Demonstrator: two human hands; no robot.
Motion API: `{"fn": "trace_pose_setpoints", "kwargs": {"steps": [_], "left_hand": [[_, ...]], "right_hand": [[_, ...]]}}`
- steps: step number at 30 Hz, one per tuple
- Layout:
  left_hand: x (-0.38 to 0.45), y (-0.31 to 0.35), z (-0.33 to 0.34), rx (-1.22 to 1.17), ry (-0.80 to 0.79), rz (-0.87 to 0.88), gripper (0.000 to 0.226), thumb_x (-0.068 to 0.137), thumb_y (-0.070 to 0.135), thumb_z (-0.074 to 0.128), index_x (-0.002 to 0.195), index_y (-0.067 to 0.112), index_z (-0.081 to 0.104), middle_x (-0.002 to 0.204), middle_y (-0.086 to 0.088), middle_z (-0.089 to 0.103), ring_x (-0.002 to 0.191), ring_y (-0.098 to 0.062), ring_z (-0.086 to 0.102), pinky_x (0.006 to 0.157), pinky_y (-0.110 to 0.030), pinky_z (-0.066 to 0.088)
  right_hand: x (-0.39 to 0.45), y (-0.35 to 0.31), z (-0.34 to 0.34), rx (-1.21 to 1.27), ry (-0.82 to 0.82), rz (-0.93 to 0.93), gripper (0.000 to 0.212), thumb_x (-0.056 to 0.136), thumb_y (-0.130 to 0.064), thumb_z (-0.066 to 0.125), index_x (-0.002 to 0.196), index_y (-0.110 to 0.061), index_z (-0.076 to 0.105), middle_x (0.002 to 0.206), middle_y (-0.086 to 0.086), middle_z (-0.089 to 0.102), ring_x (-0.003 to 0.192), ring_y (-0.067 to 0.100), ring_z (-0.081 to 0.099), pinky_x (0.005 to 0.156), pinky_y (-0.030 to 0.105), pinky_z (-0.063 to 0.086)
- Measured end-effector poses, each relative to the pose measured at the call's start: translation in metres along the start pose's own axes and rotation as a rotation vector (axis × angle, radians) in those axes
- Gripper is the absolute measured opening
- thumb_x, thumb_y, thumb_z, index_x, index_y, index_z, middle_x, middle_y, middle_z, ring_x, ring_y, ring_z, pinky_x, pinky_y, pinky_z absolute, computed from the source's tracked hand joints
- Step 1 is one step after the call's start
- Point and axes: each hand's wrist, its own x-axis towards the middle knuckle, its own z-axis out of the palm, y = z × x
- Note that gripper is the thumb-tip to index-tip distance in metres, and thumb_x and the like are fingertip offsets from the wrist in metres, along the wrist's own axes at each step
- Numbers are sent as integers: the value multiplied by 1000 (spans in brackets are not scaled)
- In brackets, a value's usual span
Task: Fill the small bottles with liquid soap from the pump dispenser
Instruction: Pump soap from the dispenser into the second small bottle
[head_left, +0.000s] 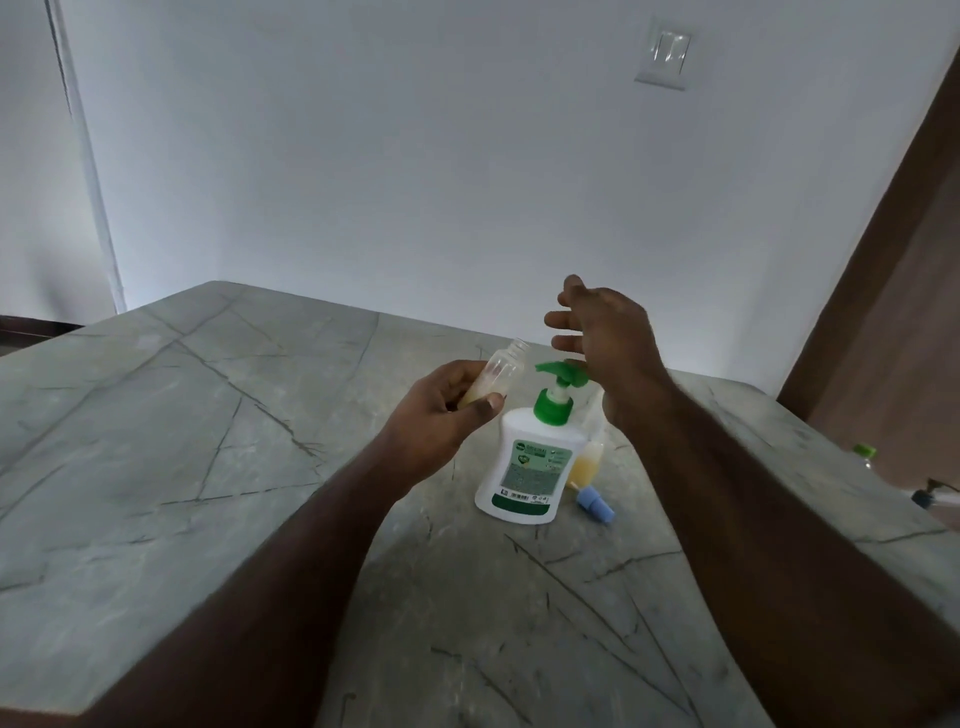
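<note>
A white soap dispenser (524, 467) with a green pump head (561, 375) stands upright on the grey stone table (208, 493). My left hand (441, 415) grips a small clear bottle (501, 371), tilted, its open neck just left of the pump spout and some yellowish soap in its lower part. My right hand (608, 343) hovers over the pump head with fingers straight and spread; its palm edge is close to the pump top. A second small bottle (584, 462) with yellow soap stands behind the dispenser, partly hidden. A blue cap (595, 504) lies beside it.
The table runs to a white wall at the back and a brown door (893, 291) at the right. At the right table edge are a green-capped item (863, 452) and another small object (935, 496), both cut off.
</note>
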Motion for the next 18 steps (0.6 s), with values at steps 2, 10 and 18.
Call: {"fn": "trace_pose_setpoints", "kwargs": {"steps": [2, 10, 18], "left_hand": [[0, 0, 0, -14, -5, -2, 23, 98, 19, 64, 120, 24, 63, 113, 6, 75, 103, -7, 70, 78, -21, 51], [-1, 0, 4, 13, -12, -18, 24, 99, 23, 63, 123, 23, 62, 109, 4, 75, 93, -10, 68, 76, -27, 48], [-2, 4, 0, -40, -5, 2, 23, 92, 28, 69, 115, 23, 65, 108, -4, 76, 101, -31, 69, 83, -40, 52]], "right_hand": [[9, -6, 5, -77, -72, 64, 38, 98, -51, 46, 109, -20, 64, 99, -3, 73, 91, 22, 69, 64, 31, 50], [19, -1, 16, -103, -42, 47, 40, 96, -52, 51, 100, -15, 66, 90, 3, 75, 72, 23, 69, 58, 27, 52], [17, -12, 24, -215, -161, 5, 44, 97, -55, 48, 107, -14, 63, 91, 2, 73, 74, 22, 70, 62, 30, 54]]}}
